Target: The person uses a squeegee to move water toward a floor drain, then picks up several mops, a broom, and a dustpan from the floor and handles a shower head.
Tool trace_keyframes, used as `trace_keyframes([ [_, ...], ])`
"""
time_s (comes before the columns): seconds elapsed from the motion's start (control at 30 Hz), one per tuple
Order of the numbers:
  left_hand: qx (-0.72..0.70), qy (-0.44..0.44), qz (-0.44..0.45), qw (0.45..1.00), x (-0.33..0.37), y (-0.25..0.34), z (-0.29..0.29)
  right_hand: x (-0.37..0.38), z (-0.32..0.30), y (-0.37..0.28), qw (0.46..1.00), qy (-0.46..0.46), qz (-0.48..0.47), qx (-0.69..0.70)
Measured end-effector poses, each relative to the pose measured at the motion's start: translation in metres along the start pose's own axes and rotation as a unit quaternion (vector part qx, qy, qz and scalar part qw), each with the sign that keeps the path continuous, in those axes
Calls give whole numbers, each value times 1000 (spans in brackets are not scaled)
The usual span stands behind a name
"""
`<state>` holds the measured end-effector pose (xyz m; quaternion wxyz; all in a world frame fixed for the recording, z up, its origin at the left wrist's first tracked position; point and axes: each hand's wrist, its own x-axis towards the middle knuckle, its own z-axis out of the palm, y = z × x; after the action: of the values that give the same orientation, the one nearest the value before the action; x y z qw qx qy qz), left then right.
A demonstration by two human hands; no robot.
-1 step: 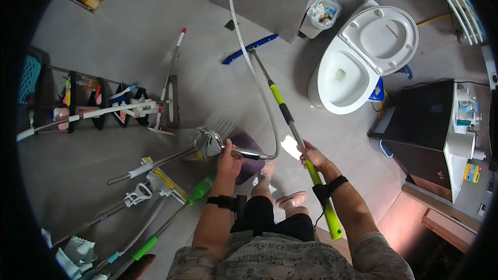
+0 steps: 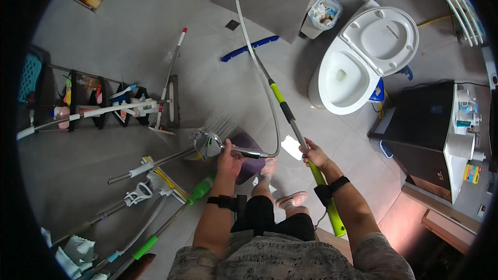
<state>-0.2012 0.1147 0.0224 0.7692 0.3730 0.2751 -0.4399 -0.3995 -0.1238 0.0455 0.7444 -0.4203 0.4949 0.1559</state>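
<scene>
**Wet floor, long handle, crowded left side**

The left hand is closed around the handle of a chrome shower head, which sprays toward the floor and lower wall at the left; its hose loops up and away behind. The right hand grips a long mop handle of grey and green, its blue head lying far out on the tiles.

The main risk, as I judge it, is slipping: the sandalled feet stand on tiles that look wet, though glare makes this hard to confirm. The hose crosses the mop handle, so a wide sweep could snag it and jerk the spray off line.

Room is tight on the left, where spare mops lean beside a rack. The toilet and dark cabinet bound the right. Open floor lies ahead, toward the drain.
</scene>
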Motion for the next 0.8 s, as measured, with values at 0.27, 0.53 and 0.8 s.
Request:
trace_keyframes([
  [0.27,-97,69,9,993,-24,-10,-19,-195,-62,113,991,48,109,-54],
  [0.53,-149,30,-23,988,-34,-40,-34,-294,-132,193,980,34,155,-120],
  [0.8,-149,90,17,985,-40,-47,-13,-151,-91,47,967,15,124,-222],
])
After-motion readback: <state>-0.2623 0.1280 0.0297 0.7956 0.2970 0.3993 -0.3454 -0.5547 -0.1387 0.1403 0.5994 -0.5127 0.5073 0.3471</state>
